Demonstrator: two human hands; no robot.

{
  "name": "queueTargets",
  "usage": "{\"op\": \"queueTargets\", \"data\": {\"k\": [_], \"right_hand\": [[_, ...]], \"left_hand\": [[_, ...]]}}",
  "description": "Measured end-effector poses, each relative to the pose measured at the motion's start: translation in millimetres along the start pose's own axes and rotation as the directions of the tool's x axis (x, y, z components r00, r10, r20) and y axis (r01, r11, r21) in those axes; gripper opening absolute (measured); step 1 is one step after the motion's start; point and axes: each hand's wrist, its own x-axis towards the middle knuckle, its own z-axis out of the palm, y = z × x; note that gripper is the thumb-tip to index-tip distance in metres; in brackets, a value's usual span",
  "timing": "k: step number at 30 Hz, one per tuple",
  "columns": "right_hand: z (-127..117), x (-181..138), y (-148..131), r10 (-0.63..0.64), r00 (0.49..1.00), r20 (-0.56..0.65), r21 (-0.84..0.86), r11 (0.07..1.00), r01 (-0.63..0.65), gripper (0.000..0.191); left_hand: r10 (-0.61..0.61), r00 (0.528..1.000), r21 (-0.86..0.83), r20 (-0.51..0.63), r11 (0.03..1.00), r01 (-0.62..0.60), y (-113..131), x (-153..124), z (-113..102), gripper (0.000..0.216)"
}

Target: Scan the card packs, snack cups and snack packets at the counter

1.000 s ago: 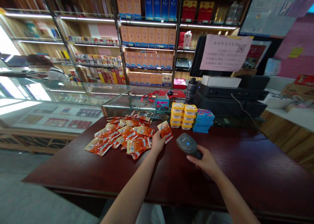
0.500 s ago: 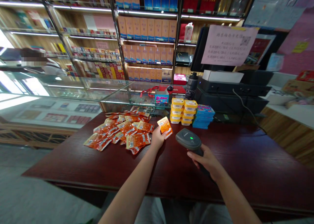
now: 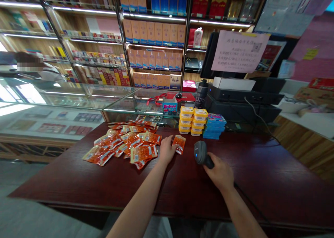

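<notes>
My left hand (image 3: 167,150) rests low over the table with its fingers apart. Beside its thumb lies a small orange-red snack packet (image 3: 180,144), its left edge at the fingertips. To the left spreads a loose heap of similar snack packets (image 3: 133,140). My right hand (image 3: 220,170) is wrapped round the handle of a dark barcode scanner (image 3: 200,152), whose head shows a small blue light and points up and away from me.
Yellow-lidded tubs (image 3: 185,120) stand stacked behind the packet, beside a pile of blue boxes (image 3: 214,126). Further back are an open blue carton (image 3: 169,106), a dark bottle (image 3: 201,93) and a monitor with a pink notice (image 3: 238,52). A person (image 3: 39,66) is at far left.
The packet has gone from raised in my left hand to lying on the table, and the fingers have loosened. The scanner has turned more upright, its light changing from green to blue.
</notes>
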Motion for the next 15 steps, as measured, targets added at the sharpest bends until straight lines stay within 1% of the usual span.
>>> {"op": "queueTargets", "data": {"k": [1, 3, 5, 7, 9, 10, 12, 13, 14, 15], "right_hand": [[1.4, -1.9, 1.1, -0.037, 0.999, -0.011, -0.017, 0.999, 0.037, 0.036], [2.1, -4.9, 2.0, -0.064, 0.998, -0.011, -0.042, 0.997, 0.064, 0.036], [0.6, -6.8, 1.9, -0.058, 0.998, -0.007, -0.055, 0.997, 0.058, 0.036], [-1.5, -8.0, 1.7, -0.056, 0.998, -0.015, -0.055, 0.997, 0.055, 0.036], [-2.7, -8.9, 2.4, -0.062, 0.998, -0.031, -0.048, 0.997, 0.06, 0.037], [-2.5, -9.3, 3.1, -0.064, 0.997, -0.043, -0.044, 0.997, 0.062, 0.037], [-1.2, -10.1, 4.7, -0.063, 0.996, -0.069, -0.039, 0.997, 0.06, 0.037], [-0.2, -10.4, 5.6, -0.062, 0.995, -0.081, -0.04, 0.997, 0.059, 0.037], [0.8, -10.7, 6.3, -0.061, 0.994, -0.091, -0.041, 0.998, 0.057, 0.037], [1.6, -10.9, 6.9, -0.059, 0.993, -0.099, -0.042, 0.998, 0.056, 0.036]], "left_hand": [[0.029, 0.999, 0.071, -0.023, 0.997, -0.027, 1.4, -0.4, -1.0, 0.043], [0.087, 0.996, 0.176, -0.013, 0.981, -0.084, 5.8, -2.2, -3.0, 0.034], [0.129, 0.99, 0.257, 0.054, 0.957, -0.138, 11.1, -4.7, -4.8, 0.031], [0.163, 0.976, 0.295, 0.147, 0.934, -0.2, 15.9, -6.9, -6.0, 0.032], [0.21, 0.943, 0.262, 0.257, 0.924, -0.277, 19.2, -8.1, -6.5, 0.033], [0.245, 0.916, 0.212, 0.318, 0.923, -0.321, 20.2, -8.4, -6.4, 0.035], [0.335, 0.84, 0.078, 0.427, 0.912, -0.404, 21.7, -8.8, -5.7, 0.047], [0.378, 0.803, 0.019, 0.461, 0.9, -0.435, 22.3, -9.2, -5.3, 0.055], [0.41, 0.777, -0.018, 0.478, 0.889, -0.458, 23.0, -9.6, -4.9, 0.062], [0.426, 0.769, -0.028, 0.477, 0.881, -0.472, 23.7, -9.9, -4.8, 0.066]]}}
